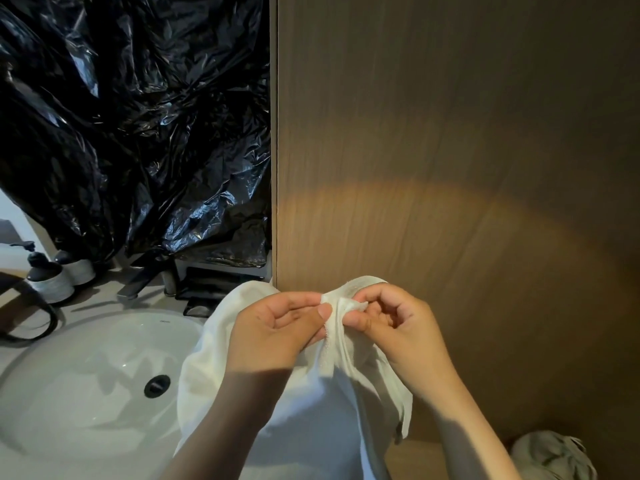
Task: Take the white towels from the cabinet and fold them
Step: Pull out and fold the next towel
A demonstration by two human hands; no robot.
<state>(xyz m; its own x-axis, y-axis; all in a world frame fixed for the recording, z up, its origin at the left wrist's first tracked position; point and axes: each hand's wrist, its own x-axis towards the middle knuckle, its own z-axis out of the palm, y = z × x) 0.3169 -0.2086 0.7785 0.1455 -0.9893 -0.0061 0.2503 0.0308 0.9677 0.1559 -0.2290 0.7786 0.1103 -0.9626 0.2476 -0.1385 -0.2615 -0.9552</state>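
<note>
Left hand (273,330) and right hand (398,327), thumbs nearly meeting, pinch the white towel (311,410) by its hem, length hanging toward six o'clock.

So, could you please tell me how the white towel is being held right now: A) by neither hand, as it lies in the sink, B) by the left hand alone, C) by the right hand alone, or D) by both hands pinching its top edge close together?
D: the left hand and the right hand each pinch the top edge of the white towel, which hangs below them.
</note>
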